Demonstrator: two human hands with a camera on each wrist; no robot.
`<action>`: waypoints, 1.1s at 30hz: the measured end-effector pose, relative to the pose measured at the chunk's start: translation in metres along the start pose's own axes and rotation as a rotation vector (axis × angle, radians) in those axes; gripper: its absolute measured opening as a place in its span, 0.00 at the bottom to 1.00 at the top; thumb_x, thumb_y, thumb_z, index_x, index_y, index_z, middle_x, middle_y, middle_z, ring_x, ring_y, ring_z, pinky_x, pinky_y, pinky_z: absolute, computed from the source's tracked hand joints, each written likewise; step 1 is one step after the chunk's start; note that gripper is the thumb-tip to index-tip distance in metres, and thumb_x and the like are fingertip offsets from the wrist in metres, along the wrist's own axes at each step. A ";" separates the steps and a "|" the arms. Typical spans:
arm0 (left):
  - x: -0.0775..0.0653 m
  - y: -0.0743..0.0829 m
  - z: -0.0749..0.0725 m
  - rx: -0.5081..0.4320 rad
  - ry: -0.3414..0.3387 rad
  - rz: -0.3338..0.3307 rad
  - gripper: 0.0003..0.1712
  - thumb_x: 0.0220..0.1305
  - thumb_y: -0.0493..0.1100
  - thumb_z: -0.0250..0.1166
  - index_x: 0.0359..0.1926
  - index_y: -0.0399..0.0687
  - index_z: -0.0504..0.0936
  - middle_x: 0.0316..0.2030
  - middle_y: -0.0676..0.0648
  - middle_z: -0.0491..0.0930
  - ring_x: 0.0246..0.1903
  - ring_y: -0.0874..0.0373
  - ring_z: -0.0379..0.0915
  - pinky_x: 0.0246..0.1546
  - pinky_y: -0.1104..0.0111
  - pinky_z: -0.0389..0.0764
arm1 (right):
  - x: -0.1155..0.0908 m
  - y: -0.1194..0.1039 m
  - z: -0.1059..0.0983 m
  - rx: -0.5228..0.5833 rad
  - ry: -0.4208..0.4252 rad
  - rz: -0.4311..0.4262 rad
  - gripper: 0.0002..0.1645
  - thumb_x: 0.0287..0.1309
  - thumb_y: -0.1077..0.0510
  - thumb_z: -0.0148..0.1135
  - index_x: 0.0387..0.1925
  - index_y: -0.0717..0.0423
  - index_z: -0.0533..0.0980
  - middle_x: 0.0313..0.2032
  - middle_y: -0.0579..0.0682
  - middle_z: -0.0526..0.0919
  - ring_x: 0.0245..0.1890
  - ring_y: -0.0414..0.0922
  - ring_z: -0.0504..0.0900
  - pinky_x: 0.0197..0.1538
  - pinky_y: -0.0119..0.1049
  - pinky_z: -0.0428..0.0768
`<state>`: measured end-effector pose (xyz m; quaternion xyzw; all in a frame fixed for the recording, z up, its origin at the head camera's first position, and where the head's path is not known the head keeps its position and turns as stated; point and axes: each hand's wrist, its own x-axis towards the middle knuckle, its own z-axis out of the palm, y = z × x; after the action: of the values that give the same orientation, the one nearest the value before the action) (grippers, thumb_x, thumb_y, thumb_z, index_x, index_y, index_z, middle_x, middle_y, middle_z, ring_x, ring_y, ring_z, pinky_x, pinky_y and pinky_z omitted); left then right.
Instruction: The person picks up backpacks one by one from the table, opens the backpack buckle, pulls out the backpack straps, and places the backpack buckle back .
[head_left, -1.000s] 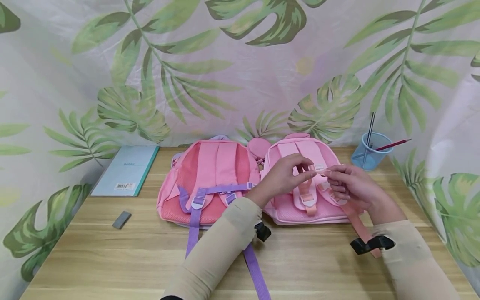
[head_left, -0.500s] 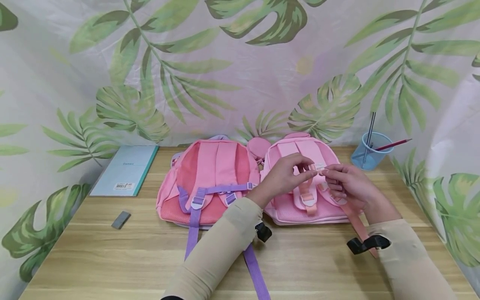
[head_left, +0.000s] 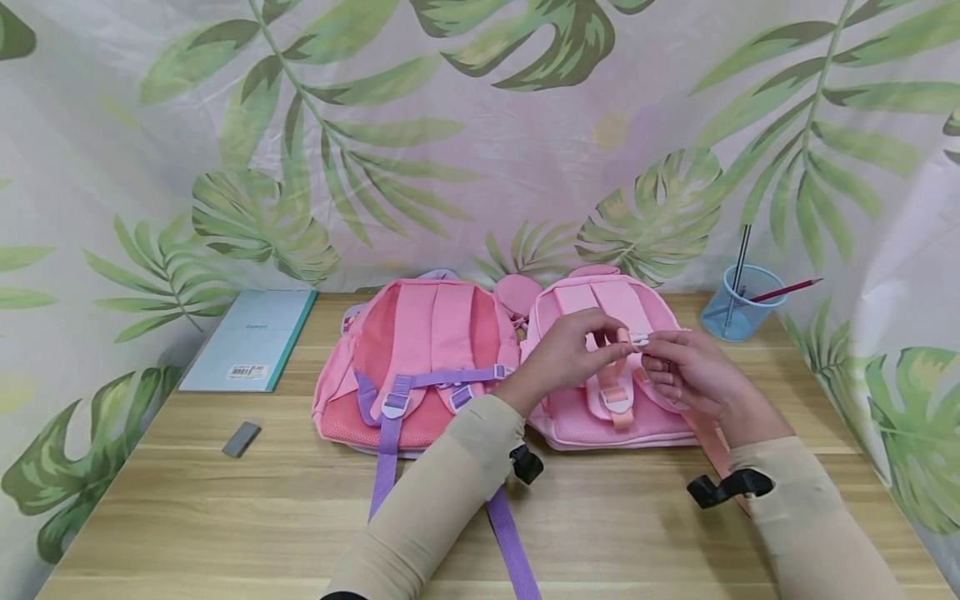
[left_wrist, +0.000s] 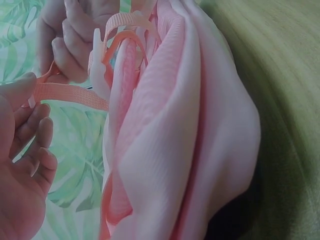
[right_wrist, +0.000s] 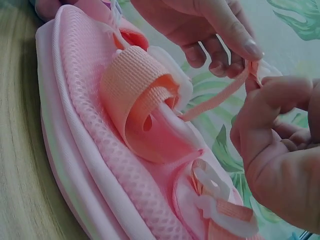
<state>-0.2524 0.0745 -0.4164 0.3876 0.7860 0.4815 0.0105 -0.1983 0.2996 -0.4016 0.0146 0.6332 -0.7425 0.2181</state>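
Note:
Over the right pink backpack (head_left: 555,421), my two hands meet fingertip to fingertip. My left hand (head_left: 573,350) pinches a narrow peach strap (left_wrist: 70,94) between thumb and index finger, beside a small white plastic buckle (head_left: 639,339). The thumb and forefinger of my right hand (head_left: 693,371) pinch the buckle's other side, partly hiding it; its remaining fingers are curled. In the right wrist view the strap stretches from the backpack up to both hands. A wider peach webbing loop (right_wrist: 135,90) bulges from the shoulder strap below.
Left of it lies a second pink backpack (head_left: 431,333) with purple straps (head_left: 386,467). A light blue notebook (head_left: 251,342) and a grey eraser-like block (head_left: 242,439) are farther left. A blue mesh pen cup (head_left: 738,312) stands at the back right on the wooden table (head_left: 187,517).
My right hand and forearm have shifted slightly left. More of the white buckle shows between the fingertips. My left hand and both backpacks stay in place.

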 end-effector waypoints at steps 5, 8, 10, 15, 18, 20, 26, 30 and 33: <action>-0.001 0.000 -0.001 0.009 0.013 -0.002 0.08 0.72 0.40 0.72 0.48 0.42 0.89 0.41 0.45 0.86 0.43 0.60 0.78 0.52 0.60 0.83 | -0.002 0.002 -0.006 0.029 -0.044 0.003 0.16 0.84 0.58 0.51 0.42 0.54 0.84 0.26 0.44 0.76 0.23 0.36 0.72 0.24 0.25 0.70; -0.001 0.000 -0.001 0.007 0.017 -0.001 0.07 0.73 0.41 0.72 0.47 0.42 0.88 0.41 0.45 0.86 0.43 0.60 0.78 0.51 0.64 0.83 | -0.003 0.002 -0.008 0.054 -0.055 0.004 0.17 0.84 0.58 0.52 0.42 0.55 0.85 0.26 0.44 0.77 0.23 0.37 0.73 0.25 0.26 0.70; -0.001 -0.001 -0.001 0.004 0.016 0.001 0.07 0.73 0.41 0.72 0.47 0.43 0.88 0.40 0.46 0.86 0.42 0.60 0.78 0.50 0.67 0.82 | -0.003 0.002 -0.008 0.077 -0.057 0.002 0.18 0.84 0.58 0.51 0.42 0.56 0.86 0.27 0.44 0.78 0.24 0.37 0.73 0.26 0.27 0.69; 0.000 -0.001 -0.001 -0.001 0.014 0.001 0.07 0.72 0.41 0.72 0.47 0.43 0.88 0.40 0.46 0.85 0.43 0.60 0.77 0.50 0.67 0.81 | -0.001 0.003 -0.007 0.111 -0.045 -0.003 0.20 0.85 0.58 0.49 0.41 0.55 0.86 0.28 0.45 0.79 0.24 0.38 0.72 0.27 0.28 0.67; 0.000 0.000 -0.001 -0.004 0.011 -0.003 0.07 0.72 0.40 0.73 0.47 0.42 0.88 0.40 0.45 0.85 0.42 0.59 0.77 0.51 0.61 0.82 | 0.001 0.003 -0.005 0.118 -0.044 0.000 0.20 0.85 0.58 0.49 0.42 0.54 0.86 0.28 0.45 0.79 0.25 0.37 0.72 0.27 0.27 0.68; 0.000 0.000 0.000 -0.010 0.007 -0.005 0.07 0.72 0.40 0.73 0.47 0.42 0.88 0.40 0.45 0.85 0.42 0.59 0.76 0.51 0.57 0.83 | 0.001 0.004 -0.004 0.125 -0.054 0.000 0.20 0.86 0.58 0.48 0.43 0.54 0.86 0.29 0.45 0.80 0.25 0.37 0.72 0.27 0.27 0.69; 0.000 -0.001 0.001 -0.013 0.003 -0.007 0.06 0.73 0.40 0.72 0.45 0.42 0.87 0.39 0.45 0.84 0.40 0.61 0.75 0.51 0.52 0.84 | 0.003 0.004 -0.001 0.165 -0.066 0.001 0.23 0.87 0.55 0.44 0.45 0.56 0.85 0.29 0.45 0.81 0.25 0.37 0.73 0.28 0.27 0.73; 0.000 0.000 0.001 0.061 -0.009 -0.003 0.06 0.73 0.42 0.72 0.43 0.43 0.87 0.38 0.46 0.83 0.40 0.59 0.75 0.47 0.63 0.83 | 0.001 0.001 0.002 0.127 0.000 0.016 0.23 0.86 0.47 0.49 0.41 0.54 0.84 0.27 0.44 0.82 0.25 0.37 0.75 0.27 0.28 0.75; 0.001 0.002 0.002 0.148 -0.027 -0.003 0.07 0.74 0.45 0.72 0.43 0.46 0.87 0.38 0.48 0.83 0.40 0.59 0.76 0.44 0.75 0.76 | 0.000 -0.002 0.005 0.007 0.056 0.017 0.22 0.84 0.45 0.53 0.36 0.52 0.82 0.25 0.43 0.79 0.22 0.37 0.73 0.25 0.28 0.72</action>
<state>-0.2509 0.0767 -0.4152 0.3926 0.8199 0.4166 -0.0072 -0.1980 0.2954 -0.3989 0.0412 0.6364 -0.7420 0.2066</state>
